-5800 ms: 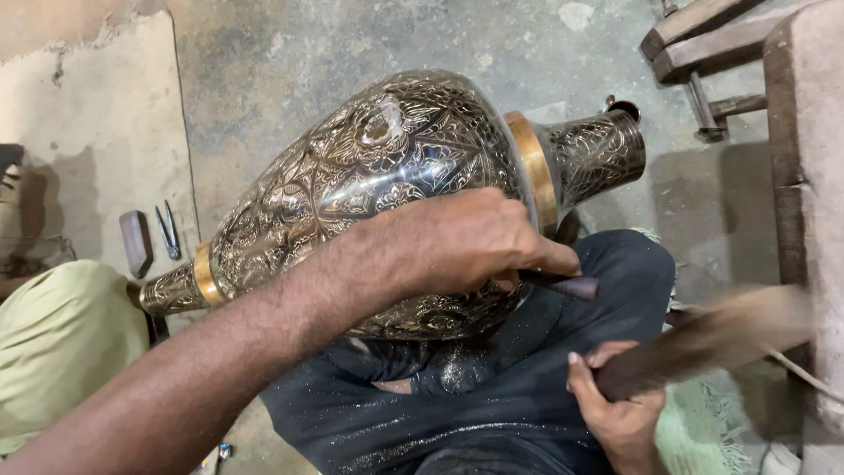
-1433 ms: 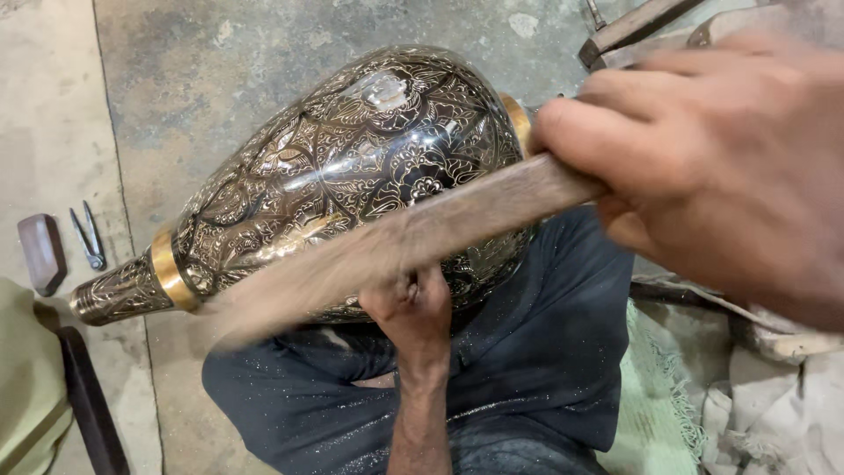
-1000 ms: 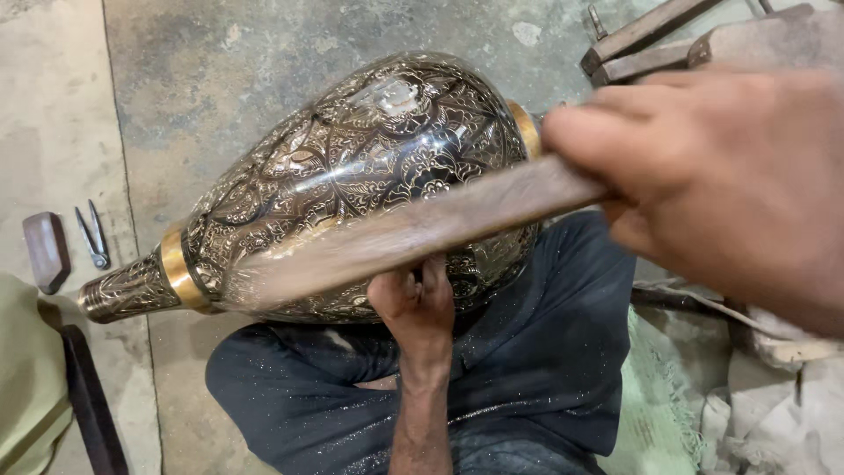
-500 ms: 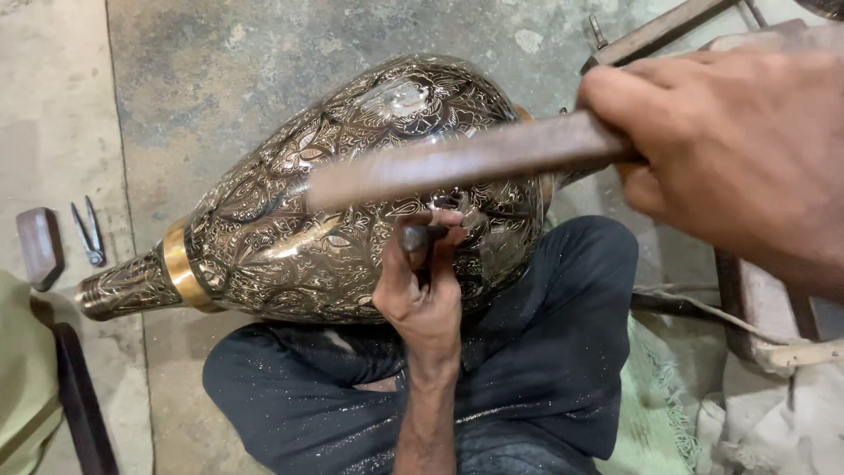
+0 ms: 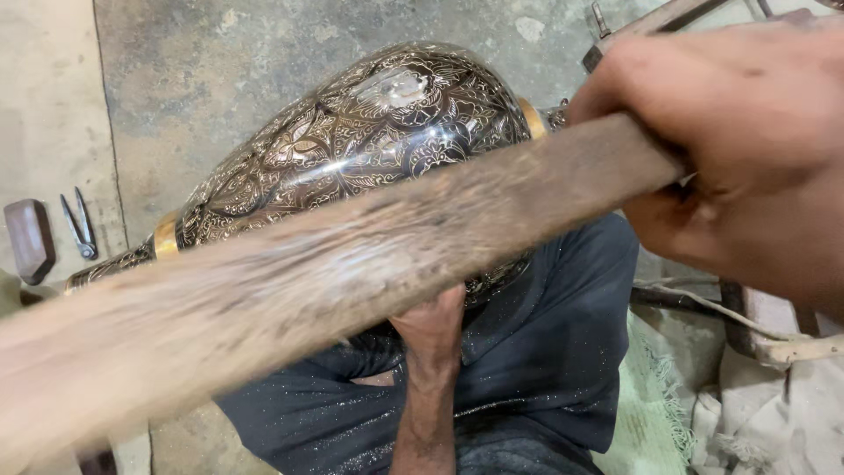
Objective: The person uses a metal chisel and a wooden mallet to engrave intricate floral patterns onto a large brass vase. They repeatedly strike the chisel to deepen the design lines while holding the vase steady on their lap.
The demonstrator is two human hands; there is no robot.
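A large engraved metal vase [image 5: 369, 141], dark with fine silvery floral patterning and brass-coloured bands near each end, lies on its side across the person's lap, its narrow foot pointing to the left over the concrete floor [image 5: 220, 53] and its neck to the upper right. The left hand [image 5: 432, 321] reaches up from below and presses against the underside of the vase's belly; its fingers are hidden behind a wooden stick, so whether they are spread or pinching something cannot be told. The right hand [image 5: 747, 149] is very near the camera at the upper right, its fingers wrapped tightly together around 1 end of that wooden stick [image 5: 352, 255]. The stick is long, rough and blurred, running diagonally from the right hand down to the lower left corner, crossing in front of the vase.

Under the vase are the person's legs in dark blue trousers [image 5: 545, 352] flecked with pale dust. To the far left on the floor lie small metal pliers [image 5: 79, 224] and, just beside them, a dark wooden block [image 5: 29, 239]. Pale green cloth [image 5: 651, 405] sits at the lower right.
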